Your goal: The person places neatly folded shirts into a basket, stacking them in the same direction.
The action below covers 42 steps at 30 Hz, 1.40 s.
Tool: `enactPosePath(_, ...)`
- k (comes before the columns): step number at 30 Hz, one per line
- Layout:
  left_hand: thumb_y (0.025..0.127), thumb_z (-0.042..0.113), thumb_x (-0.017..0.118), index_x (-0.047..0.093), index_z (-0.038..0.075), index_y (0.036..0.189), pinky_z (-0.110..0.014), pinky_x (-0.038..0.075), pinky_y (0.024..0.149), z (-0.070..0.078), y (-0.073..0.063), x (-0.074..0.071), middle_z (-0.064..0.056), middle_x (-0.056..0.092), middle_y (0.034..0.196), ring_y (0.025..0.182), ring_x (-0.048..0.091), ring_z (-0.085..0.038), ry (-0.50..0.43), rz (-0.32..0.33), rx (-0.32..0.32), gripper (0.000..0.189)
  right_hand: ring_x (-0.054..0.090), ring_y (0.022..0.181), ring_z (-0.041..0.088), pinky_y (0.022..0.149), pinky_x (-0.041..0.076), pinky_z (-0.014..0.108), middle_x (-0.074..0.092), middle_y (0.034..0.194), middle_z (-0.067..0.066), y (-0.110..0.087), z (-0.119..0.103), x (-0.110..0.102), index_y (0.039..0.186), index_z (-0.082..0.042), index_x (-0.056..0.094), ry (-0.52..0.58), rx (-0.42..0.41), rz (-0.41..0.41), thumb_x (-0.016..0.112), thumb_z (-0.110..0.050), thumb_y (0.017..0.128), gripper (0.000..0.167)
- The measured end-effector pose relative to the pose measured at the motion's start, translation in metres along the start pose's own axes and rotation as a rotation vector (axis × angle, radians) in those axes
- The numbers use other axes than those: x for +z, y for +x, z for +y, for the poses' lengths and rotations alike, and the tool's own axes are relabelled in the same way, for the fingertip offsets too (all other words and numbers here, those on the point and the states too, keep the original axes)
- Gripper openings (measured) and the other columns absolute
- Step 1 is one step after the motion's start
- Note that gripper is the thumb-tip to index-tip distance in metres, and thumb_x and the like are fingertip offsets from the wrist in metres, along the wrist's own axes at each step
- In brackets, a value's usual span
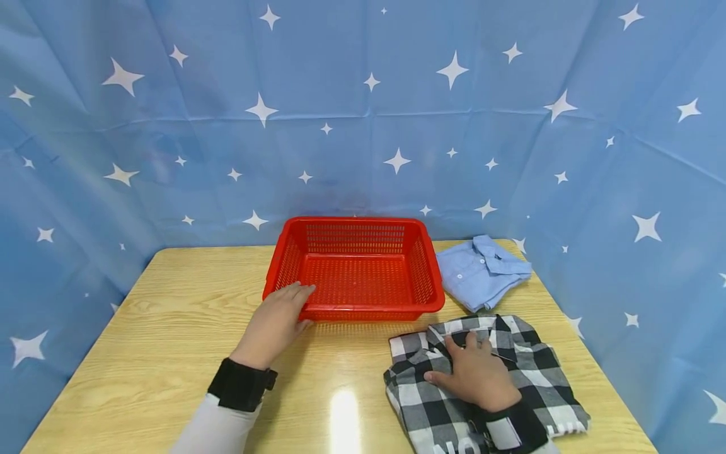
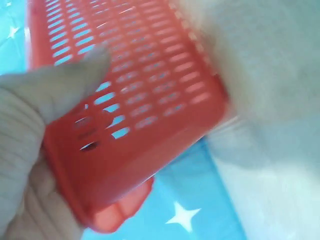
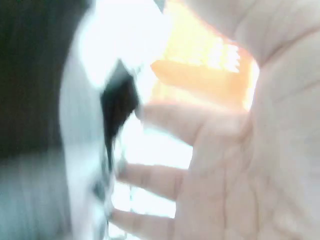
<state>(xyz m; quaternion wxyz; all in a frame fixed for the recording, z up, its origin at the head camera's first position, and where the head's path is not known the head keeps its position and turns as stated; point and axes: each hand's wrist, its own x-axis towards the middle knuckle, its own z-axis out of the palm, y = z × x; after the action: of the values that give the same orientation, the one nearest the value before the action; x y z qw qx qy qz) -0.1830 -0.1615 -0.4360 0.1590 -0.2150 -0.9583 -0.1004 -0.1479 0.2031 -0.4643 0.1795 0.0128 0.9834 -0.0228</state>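
A red plastic basket (image 1: 368, 312) with perforated walls stands at the table's far edge. My left hand (image 1: 272, 325) grips its front-left rim; in the left wrist view the thumb lies on one side of the perforated wall (image 2: 130, 162) and fingers show behind it. Nearer me on the right lies a black-and-white checked shirt (image 1: 422, 400), loosely folded and creased. My right hand (image 1: 479, 375) rests on it near the collar, fingers spread. In the right wrist view those fingers look mostly straight, but the cloth is blurred.
A folded light blue shirt (image 1: 476, 277) lies right of the basket, behind the checked one. The wooden table (image 1: 187, 315) ends against a blue curtain (image 1: 351, 75) with white stars, which also hangs along both sides.
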Motion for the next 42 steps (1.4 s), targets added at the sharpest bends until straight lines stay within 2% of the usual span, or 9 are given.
enactPosePath(3,0.082,0.009,0.088,0.072,0.007,0.118,-0.039,0.054,0.089,-0.004,0.000,0.008,-0.010,0.076,0.114,0.108,0.070,-0.029,0.026,0.024,0.019,0.040,0.040,0.135,0.064,0.092,0.048,0.077,0.037,0.153,0.040,-0.002,-0.002,0.000,0.152,-0.014,0.053,-0.006,-0.002,-0.001,0.070,-0.080,0.077,0.101)
enactPosePath(6,0.080,0.004,0.088,0.072,0.011,0.099,-0.031,0.043,0.072,-0.004,0.002,0.012,-0.003,0.075,0.094,0.088,0.067,-0.023,0.060,0.051,0.016,0.026,0.038,0.137,0.064,0.092,0.048,0.078,0.036,0.154,0.040,-0.002,-0.002,0.000,0.152,-0.014,0.053,-0.003,-0.009,0.003,0.069,-0.081,0.078,0.101)
enactPosePath(11,0.080,0.002,0.087,0.068,0.013,0.088,-0.029,0.036,0.067,-0.003,0.004,0.012,-0.002,0.072,0.083,0.078,0.063,-0.021,0.080,0.058,0.014,0.024,0.037,0.140,0.063,0.093,0.045,0.080,0.037,0.158,0.035,-0.006,0.010,-0.003,0.155,-0.018,0.049,0.064,-0.062,-0.020,0.071,-0.082,0.074,0.106)
enactPosePath(15,0.083,0.000,0.083,0.067,0.012,0.086,-0.028,0.034,0.064,-0.002,0.005,0.013,-0.002,0.071,0.080,0.075,0.061,-0.021,0.083,0.038,0.027,0.021,0.030,0.147,0.059,0.096,0.043,0.080,0.034,0.164,0.027,-0.016,0.041,-0.011,0.159,-0.024,0.044,0.153,-0.192,-0.078,0.083,-0.073,0.068,0.110)
enactPosePath(18,0.083,0.000,0.083,0.067,0.012,0.087,-0.028,0.034,0.065,-0.001,0.007,0.012,-0.003,0.072,0.081,0.075,0.062,-0.021,0.085,0.026,0.028,0.020,0.020,0.151,0.060,0.103,0.033,0.083,0.027,0.168,0.025,-0.024,0.064,-0.013,0.160,-0.026,0.041,0.182,-0.272,-0.085,0.090,-0.066,0.062,0.116)
enactPosePath(21,0.084,0.001,0.082,0.068,0.012,0.089,-0.028,0.035,0.065,-0.001,0.008,0.009,-0.003,0.072,0.083,0.077,0.063,-0.021,0.089,0.027,0.023,0.018,0.012,0.152,0.062,0.104,0.023,0.087,0.021,0.170,0.026,-0.028,0.079,-0.012,0.161,-0.025,0.039,0.179,-0.278,-0.074,0.092,-0.062,0.060,0.121)
enactPosePath(23,0.084,0.000,0.082,0.068,0.012,0.089,-0.029,0.035,0.066,-0.002,0.009,0.007,-0.003,0.073,0.084,0.078,0.063,-0.022,0.087,0.029,0.020,0.019,0.009,0.151,0.064,0.100,0.023,0.090,0.018,0.169,0.029,-0.028,0.083,-0.011,0.162,-0.024,0.036,0.178,-0.263,-0.075,0.093,-0.061,0.060,0.122)
enactPosePath(31,0.085,0.001,0.081,0.069,0.012,0.088,-0.029,0.035,0.066,-0.004,0.011,0.006,-0.004,0.074,0.084,0.079,0.064,-0.022,0.078,0.043,0.008,0.017,0.009,0.142,0.077,0.088,0.032,0.092,0.016,0.165,0.039,-0.021,0.074,-0.007,0.163,-0.021,0.034,0.145,-0.242,-0.059,0.095,-0.060,0.058,0.127)
enactPosePath(42,0.083,0.002,0.084,0.068,0.011,0.087,-0.029,0.035,0.066,-0.002,0.008,0.009,-0.003,0.071,0.080,0.075,0.063,-0.022,0.085,0.049,-0.007,0.019,0.011,0.145,0.073,0.083,0.033,0.092,0.014,0.168,0.035,-0.022,0.038,-0.001,0.163,-0.029,0.033,0.100,-0.172,-0.099,0.091,-0.069,0.057,0.127)
